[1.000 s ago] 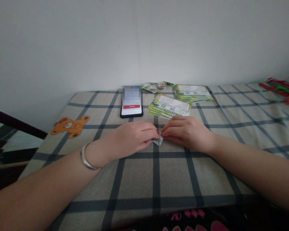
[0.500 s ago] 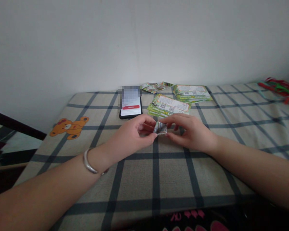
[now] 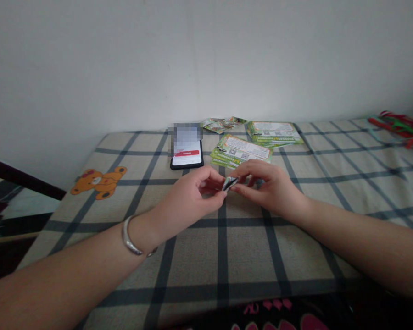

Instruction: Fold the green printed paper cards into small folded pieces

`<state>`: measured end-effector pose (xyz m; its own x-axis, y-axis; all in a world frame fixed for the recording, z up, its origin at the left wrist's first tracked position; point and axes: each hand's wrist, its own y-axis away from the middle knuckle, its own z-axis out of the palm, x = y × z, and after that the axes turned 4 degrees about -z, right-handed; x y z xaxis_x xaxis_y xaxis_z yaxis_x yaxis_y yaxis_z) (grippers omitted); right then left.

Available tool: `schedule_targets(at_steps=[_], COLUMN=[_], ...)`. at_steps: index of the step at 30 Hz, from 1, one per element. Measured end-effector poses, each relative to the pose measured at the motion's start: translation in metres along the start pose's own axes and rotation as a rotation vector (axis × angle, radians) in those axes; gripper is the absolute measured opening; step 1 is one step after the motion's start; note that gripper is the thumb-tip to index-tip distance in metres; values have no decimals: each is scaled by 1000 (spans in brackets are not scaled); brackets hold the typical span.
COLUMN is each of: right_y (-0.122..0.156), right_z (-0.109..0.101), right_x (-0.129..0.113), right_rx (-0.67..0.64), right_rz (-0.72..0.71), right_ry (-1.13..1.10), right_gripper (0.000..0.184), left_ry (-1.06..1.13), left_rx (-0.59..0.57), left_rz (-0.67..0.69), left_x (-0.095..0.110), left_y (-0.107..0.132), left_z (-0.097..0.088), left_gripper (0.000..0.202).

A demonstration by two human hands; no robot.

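Observation:
A small folded piece of printed paper [image 3: 230, 183] is pinched between both hands, just above the checked cloth. My left hand [image 3: 204, 190] grips its left end between thumb and fingers; a silver bangle circles that wrist. On the other end, the thumb and index finger of my right hand [image 3: 263, 183] close on the paper. Right behind the hands lies a stack of green printed cards [image 3: 242, 149], partly covered by my right fingers. The print on the folded paper is too small to read.
A phone [image 3: 186, 156] with a lit screen lies left of the cards. Folded paper pieces [image 3: 223, 124] and a second card stack [image 3: 275, 132] sit by the wall. A teddy bear cutout [image 3: 99, 182] is at left, red and green items [image 3: 404, 128] at far right.
The paper between my hands has turned and been pressed narrower. My right thumb has moved in closer to the left one. Cards and phone stay put.

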<state>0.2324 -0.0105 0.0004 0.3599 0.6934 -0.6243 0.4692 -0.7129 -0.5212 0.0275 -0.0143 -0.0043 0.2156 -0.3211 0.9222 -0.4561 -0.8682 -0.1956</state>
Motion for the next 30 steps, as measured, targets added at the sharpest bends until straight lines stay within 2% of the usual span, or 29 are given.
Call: schedule_targets(at_steps=[6, 11, 20, 30], right_y=[-1, -1, -1, 0], right_z=[1, 3, 4, 2], right_x=[-2, -2, -2, -5], right_rx=[12, -19, 39, 52], right_rz=[-8, -45, -80, 10], right_ry=[8, -75, -25, -63], right_gripper=[9, 9, 5, 8], left_ry=[-85, -189, -286, -565], left_rx=[38, 49, 81, 88], left_rz=[0, 41, 41, 231], left_x=[0, 0, 5, 6], left_y=[0, 3, 4, 5], left_z=[0, 0, 0, -4], left_gripper=[9, 6, 2, 5])
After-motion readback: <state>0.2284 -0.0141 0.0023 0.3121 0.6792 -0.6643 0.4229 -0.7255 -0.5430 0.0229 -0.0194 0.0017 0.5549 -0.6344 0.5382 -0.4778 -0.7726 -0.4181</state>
